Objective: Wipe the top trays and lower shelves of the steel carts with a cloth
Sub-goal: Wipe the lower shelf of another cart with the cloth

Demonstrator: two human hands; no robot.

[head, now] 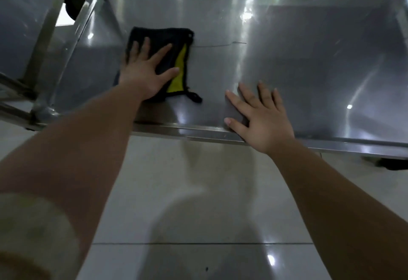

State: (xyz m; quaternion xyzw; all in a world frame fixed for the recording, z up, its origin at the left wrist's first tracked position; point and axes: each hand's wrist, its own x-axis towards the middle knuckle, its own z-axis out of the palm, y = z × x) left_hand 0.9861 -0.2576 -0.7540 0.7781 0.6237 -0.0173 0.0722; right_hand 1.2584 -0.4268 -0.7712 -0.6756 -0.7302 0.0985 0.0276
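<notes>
A steel leg [44, 43] of the cart stands at 10 o'clock. Next to it, at 11 o'clock, the cloth [163, 36] lies flat on the low shelf [320, 58]. The cloth is black with a yellow bit. My left hand [145, 69] lies on top of it, fingers straight and spread wide, pressing down. My right hand [262, 116] is near the middle, at the front edge of the shelf. It is flat too, fingers spread, holding nothing. The two hands are apart. The shiny white floor [198, 202] is at 6 o'clock.
</notes>
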